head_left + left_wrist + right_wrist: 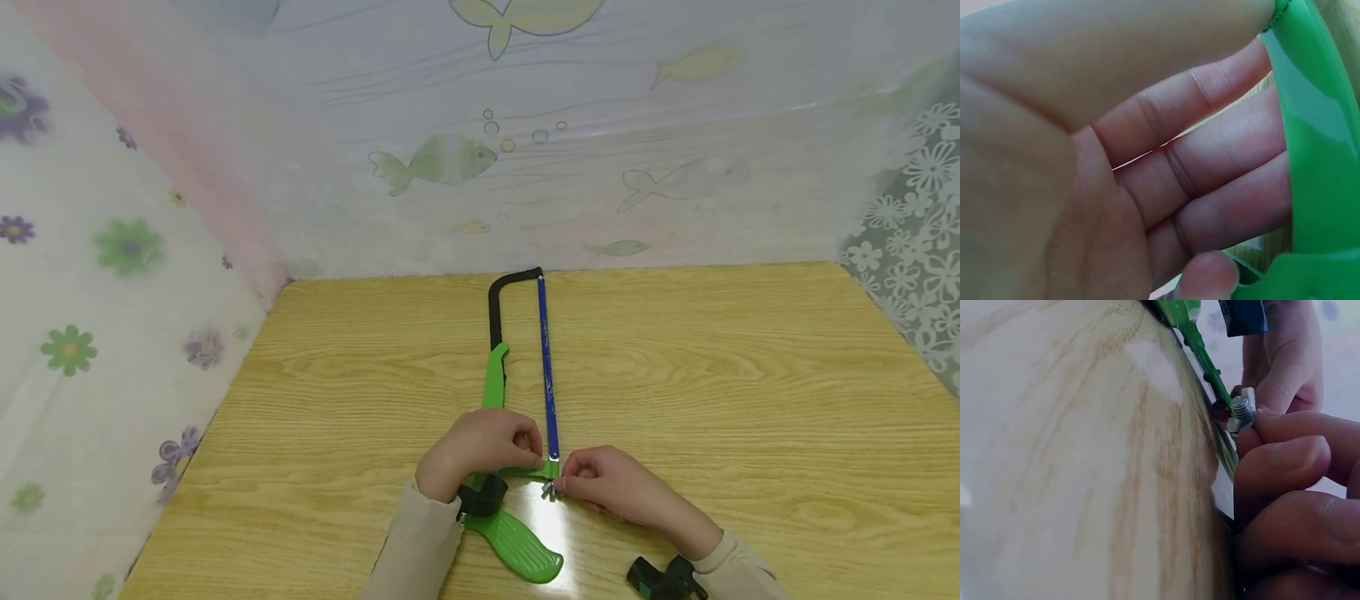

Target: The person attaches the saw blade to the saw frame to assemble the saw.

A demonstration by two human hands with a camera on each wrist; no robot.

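A hacksaw with a green grip [525, 546], a black front frame [495, 312] and a blue blade [547, 367] lies flat on the wooden table. My left hand [483, 446] reaches across the saw and holds the near green crosspiece [525, 472] beside the blade's end. Its fingers pass behind the green frame [1319, 137] in the left wrist view. At the near end of the blade, my right hand [618, 487] pinches a metal wing nut [550, 490]. The threaded screw end [1242, 409] sticks out there in the right wrist view.
The wood-grain table [712, 358] stretches to both sides of the saw. Behind it hangs a pale sheet [562, 208] printed with fish, and a flowered sheet [112, 317] borders the left. Black wrist mounts [483, 496] sit on both wrists.
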